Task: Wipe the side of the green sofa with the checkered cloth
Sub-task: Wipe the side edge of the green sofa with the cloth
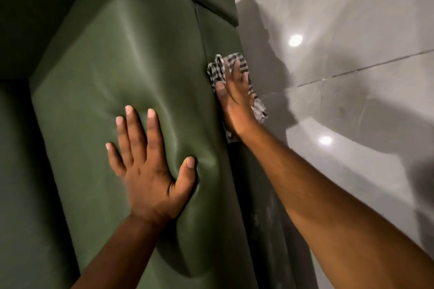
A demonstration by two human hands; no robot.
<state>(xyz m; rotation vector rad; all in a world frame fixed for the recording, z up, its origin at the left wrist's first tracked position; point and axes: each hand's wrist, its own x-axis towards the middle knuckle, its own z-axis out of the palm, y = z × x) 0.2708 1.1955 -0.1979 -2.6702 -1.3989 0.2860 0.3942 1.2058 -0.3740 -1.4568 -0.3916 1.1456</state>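
Green sofa [131, 58]: a padded arm is seen from above, its broad top face turned to the camera and its outer side dropping away toward the grey tiled floor [352, 105]
Checkered cloth [217, 68]: a black-and-white cloth is pressed flat against the sofa's outer side, just below the top edge of the arm and near the seam where the back cushion begins; its bunched edges are shown above the fingertips and below the heel of the hand
Right hand [234, 98]: laid open on the cloth, fingers straight and close together, thumb out along the sofa's edge; the cloth is held by palm pressure against the side, not pinched
Left hand [150, 171]: spread flat on the sofa's top face, fingers apart, nothing held; the padding is dented under the palm, so weight is judged to be braced there
Done so far: wiping is judged to be under way, since cloth and side are in contact; which stretch is already clean cannot be told
Pale marks [265, 218]: faint dusty smears are seen on the sofa's side nearer the camera than the cloth
Left to do: the lower, nearer part of the side is judged to be unwiped, so much of the task probably remains
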